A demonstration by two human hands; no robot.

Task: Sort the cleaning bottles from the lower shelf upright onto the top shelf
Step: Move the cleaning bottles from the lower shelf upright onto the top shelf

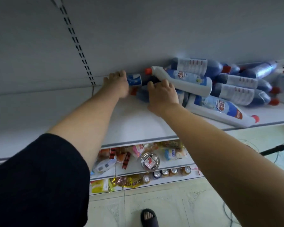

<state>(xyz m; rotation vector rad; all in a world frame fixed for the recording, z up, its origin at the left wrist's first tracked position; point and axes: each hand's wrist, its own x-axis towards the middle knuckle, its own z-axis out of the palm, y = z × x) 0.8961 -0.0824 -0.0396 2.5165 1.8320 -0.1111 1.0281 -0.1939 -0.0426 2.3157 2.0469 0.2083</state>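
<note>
A pile of cleaning bottles lies on its side on the white shelf (138, 125) in front of me. Some are dark blue with red caps (236, 92), others white with blue labels (216, 110). My left hand (117, 84) curls round the end of a dark blue bottle (135, 80) lying at the left edge of the pile. My right hand (162, 94) grips the same bottle further right, fingers over its dark body. A white bottle with a bent neck (184, 81) rests just above my right hand. Another red cap (133, 92) shows under my left hand.
The shelf's grey back panel (138, 38) rises behind the pile, with a slotted upright (79, 49) at the left. Lower shelves hold snack packets (138, 149) and drink cans (170, 172). A sandalled foot (148, 217) stands on the tiled floor; cables (277, 159) lie at the right.
</note>
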